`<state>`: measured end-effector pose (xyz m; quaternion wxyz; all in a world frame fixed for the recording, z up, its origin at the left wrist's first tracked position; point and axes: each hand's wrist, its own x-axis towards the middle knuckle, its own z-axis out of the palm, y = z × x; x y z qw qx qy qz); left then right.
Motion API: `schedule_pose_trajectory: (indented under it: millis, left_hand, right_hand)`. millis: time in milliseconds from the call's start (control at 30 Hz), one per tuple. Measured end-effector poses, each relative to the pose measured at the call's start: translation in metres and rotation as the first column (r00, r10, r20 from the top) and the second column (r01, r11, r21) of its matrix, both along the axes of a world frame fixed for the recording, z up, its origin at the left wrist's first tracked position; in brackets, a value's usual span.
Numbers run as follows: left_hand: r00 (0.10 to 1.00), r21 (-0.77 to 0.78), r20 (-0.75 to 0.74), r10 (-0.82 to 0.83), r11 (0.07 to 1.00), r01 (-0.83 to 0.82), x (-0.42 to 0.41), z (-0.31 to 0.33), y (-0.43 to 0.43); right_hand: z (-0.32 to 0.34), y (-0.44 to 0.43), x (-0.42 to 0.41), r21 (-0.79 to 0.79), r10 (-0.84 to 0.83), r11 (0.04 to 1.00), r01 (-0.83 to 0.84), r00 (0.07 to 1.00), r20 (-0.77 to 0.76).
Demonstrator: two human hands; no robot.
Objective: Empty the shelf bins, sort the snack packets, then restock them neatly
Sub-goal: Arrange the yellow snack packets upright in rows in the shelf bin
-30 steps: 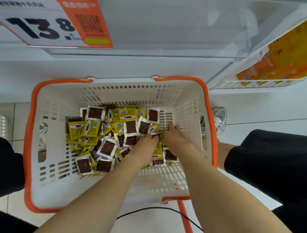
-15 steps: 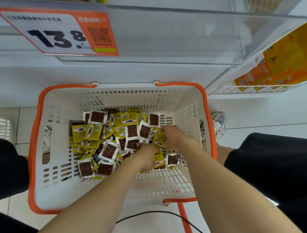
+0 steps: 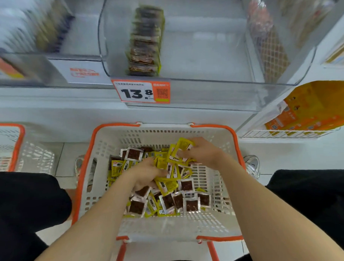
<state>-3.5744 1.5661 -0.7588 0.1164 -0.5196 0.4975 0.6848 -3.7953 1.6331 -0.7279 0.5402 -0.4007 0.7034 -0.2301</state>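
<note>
Now my left hand (image 3: 149,173) and right hand (image 3: 204,153) each clutched yellow packets (image 3: 182,145) over the basket (image 3: 163,134), probably bunching them for neat restocking.

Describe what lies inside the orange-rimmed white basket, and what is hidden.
The basket holds a loose heap of snack packets, yellow and brown. The left hand and right hand each grip some, covering those beneath; the basket floor under the heap is hidden.

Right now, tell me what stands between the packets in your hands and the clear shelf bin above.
Only the front wall of the clear bin, bearing the price tag: the packets in the left hand and right hand must rise over it. Nothing else visible.
</note>
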Motion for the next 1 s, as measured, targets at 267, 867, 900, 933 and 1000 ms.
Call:
schedule_pose_trajectory:
  millis: [267, 867, 900, 933, 1000]
  left_hand:
    - [0.944, -0.105, -0.130, -0.304, 0.951, 0.292, 0.030, 0.104, -0.043]
    - [0.906, -0.136, -0.379, -0.189, 0.980, 0.148, 0.050, 0.186, -0.028]
    - [0.911, -0.145, -0.385, -0.147, 0.985, 0.097, 0.048, 0.186, -0.026]
    - [0.914, -0.157, -0.389, -0.113, 0.986, 0.055, 0.045, 0.185, -0.024]
    - [0.911, -0.175, -0.405, -0.079, 0.985, 0.008, 0.040, 0.185, -0.022]
  right_hand:
    - [0.079, -0.033, 0.042, -0.213, 0.293, 0.883, -0.419, 0.845, -0.448]
    - [0.178, -0.011, 0.048, -0.450, -0.011, 0.888, -0.094, 0.974, -0.226]
    - [0.180, -0.006, 0.048, -0.444, -0.052, 0.895, -0.040, 0.980, -0.193]
    - [0.182, -0.002, 0.047, -0.434, -0.094, 0.901, 0.019, 0.984, -0.152]
    - [0.184, 0.004, 0.044, -0.383, -0.170, 0.916, 0.118, 0.980, -0.105]
